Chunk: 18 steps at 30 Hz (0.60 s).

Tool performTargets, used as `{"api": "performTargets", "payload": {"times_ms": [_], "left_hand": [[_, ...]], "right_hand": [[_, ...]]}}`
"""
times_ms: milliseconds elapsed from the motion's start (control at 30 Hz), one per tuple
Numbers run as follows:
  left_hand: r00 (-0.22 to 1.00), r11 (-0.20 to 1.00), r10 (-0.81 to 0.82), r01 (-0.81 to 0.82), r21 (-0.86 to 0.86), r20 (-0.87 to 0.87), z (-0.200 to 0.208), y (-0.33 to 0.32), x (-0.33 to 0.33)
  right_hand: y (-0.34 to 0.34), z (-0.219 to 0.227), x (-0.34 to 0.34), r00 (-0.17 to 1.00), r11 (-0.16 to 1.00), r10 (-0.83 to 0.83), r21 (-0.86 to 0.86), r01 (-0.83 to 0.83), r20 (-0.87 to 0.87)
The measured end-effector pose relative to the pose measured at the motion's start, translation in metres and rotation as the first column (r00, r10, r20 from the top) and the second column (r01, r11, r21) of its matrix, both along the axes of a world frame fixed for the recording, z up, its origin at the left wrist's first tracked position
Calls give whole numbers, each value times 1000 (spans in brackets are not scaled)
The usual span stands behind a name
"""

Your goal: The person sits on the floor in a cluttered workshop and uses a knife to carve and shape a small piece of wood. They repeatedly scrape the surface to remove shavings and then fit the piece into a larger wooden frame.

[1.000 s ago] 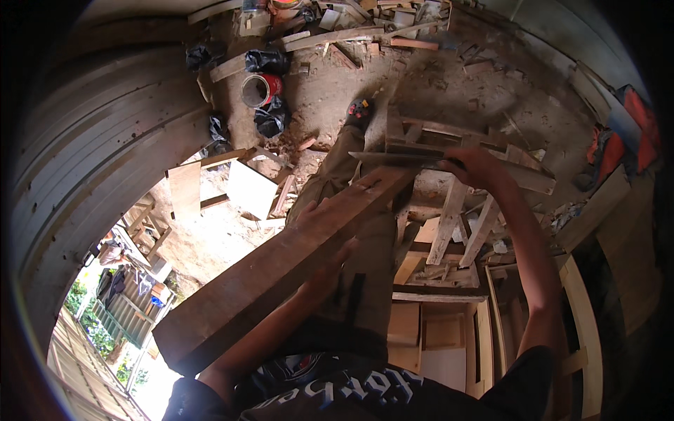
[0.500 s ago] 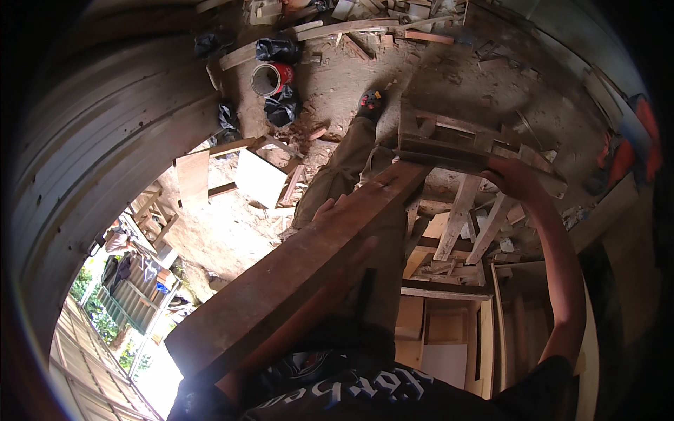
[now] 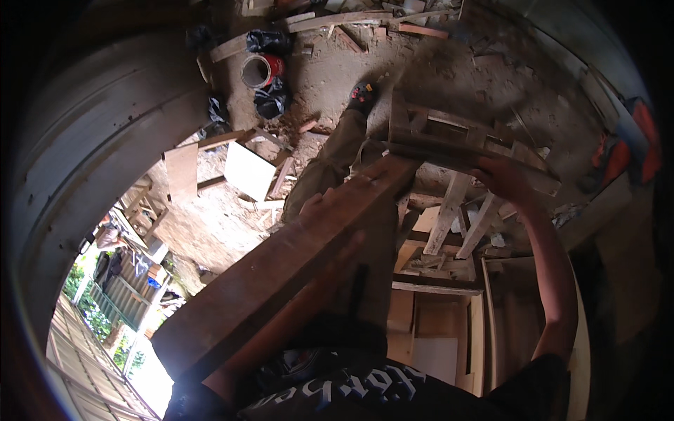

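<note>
A long, thick brown wooden beam lies slantwise across my body, from the lower left up to the middle. My left hand is wrapped round it, its forearm running below the beam and its fingertips curling over the far edge. The beam's far end meets a low wooden stand with slanted legs. My right hand grips the stand's top bar, to the right of the beam's end. The fingers bend over the bar and are partly in shadow.
A red can stands among black plastic bags at the upper left. Wood offcuts litter the dirt floor. A pale board lies left of my leg. An open wooden cabinet frame is at the lower right.
The whole view has shifted slightly, so things appear a little further left. Both hands keep their places on the beam and the stand.
</note>
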<state>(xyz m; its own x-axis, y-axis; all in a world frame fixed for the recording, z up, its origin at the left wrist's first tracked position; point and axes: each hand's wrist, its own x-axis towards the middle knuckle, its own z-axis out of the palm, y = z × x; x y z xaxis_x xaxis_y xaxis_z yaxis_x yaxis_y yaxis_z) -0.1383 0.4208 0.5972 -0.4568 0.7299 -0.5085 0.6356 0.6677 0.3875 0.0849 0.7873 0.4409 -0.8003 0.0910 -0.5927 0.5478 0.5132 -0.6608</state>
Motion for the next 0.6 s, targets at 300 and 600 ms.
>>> {"api": "performTargets", "payload": {"times_ms": [300, 600], "left_hand": [[866, 909, 411, -412, -60, 283, 0, 14, -1], [630, 775, 626, -570, -274, 459, 12, 30, -4]], "right_hand": [[-6, -4, -38, 998, 997, 47, 63, -50, 37], [31, 21, 12, 999, 999, -23, 37, 21, 48]]}}
